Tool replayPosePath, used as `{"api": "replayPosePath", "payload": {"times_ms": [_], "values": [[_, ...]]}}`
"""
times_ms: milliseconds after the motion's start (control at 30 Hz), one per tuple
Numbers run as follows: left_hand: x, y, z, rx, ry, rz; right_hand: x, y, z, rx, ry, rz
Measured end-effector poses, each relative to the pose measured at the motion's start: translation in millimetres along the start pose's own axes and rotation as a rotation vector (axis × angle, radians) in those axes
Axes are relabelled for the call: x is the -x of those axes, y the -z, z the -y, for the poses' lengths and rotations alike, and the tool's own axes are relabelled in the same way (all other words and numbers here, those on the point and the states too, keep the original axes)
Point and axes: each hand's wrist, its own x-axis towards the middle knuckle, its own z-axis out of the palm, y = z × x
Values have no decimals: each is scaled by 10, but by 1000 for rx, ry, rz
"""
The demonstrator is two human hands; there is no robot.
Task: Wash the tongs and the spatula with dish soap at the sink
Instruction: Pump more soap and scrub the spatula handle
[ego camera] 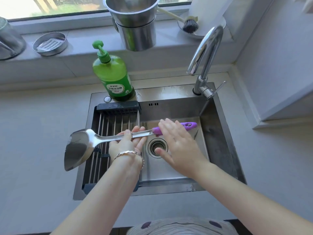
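A steel spatula (79,146) with a purple handle (189,125) lies level over the sink (218,133). Its blade hangs over the sink's left rim. My left hand (126,144), a bracelet on the wrist, grips the metal shaft from below. My right hand (177,141) rests flat on the purple handle with fingers spread, thumb down toward the drain (157,147). The green dish soap pump bottle (113,77) stands on the sink's back rim. No tongs are in view. No water runs from the tap (205,53).
A black drying rack with steel rods (108,122) spans the sink's left half. On the window sill stand stacked steel pots (135,26), a round tin with a grater (50,44) and a dish brush (189,25). Grey counter surrounds the sink.
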Motion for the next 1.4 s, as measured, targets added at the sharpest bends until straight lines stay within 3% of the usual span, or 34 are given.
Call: {"api": "replayPosePath", "payload": {"times_ms": [133,267,400,533,567,600,700,767,833,867,933,1000,1067,1133,1267,1300,1400], "values": [[39,35,9,-10,4,4,-54,13,-157,19,-88,-45],[92,24,29,-54,40,-1,-32,-52,48,40,68,-158],[77,103,60,-107,133,39,-74,62,-152,19,40,-32],[-19,157,6,-11,173,47,-50,235,-305,-119,-155,404],[-27,144,-19,65,197,77,-44,231,-341,-137,-198,425],[-37,134,-36,144,217,98,-29,228,-335,-135,-229,420],[-78,103,-43,358,262,40,42,132,-268,28,-170,83],[-103,80,-60,382,279,-31,83,63,-210,32,-195,-5],[-111,49,-86,304,292,-35,90,58,-190,-64,-287,172],[-114,44,-88,263,293,-12,89,84,-194,-152,-352,347],[-110,67,-67,230,281,82,33,178,-201,-467,-496,638],[-110,86,-45,272,244,196,-3,261,-187,-764,-618,747],[-136,102,-46,366,199,256,-22,318,-145,-821,-631,798],[-174,103,-61,472,186,262,-31,333,-83,-645,-565,663],[-222,73,-72,514,155,233,30,209,107,-21,-367,-62],[-218,52,-67,515,142,236,56,161,219,35,-308,-148],[-216,3,-86,507,105,268,178,-25,450,69,-152,-129]]}}
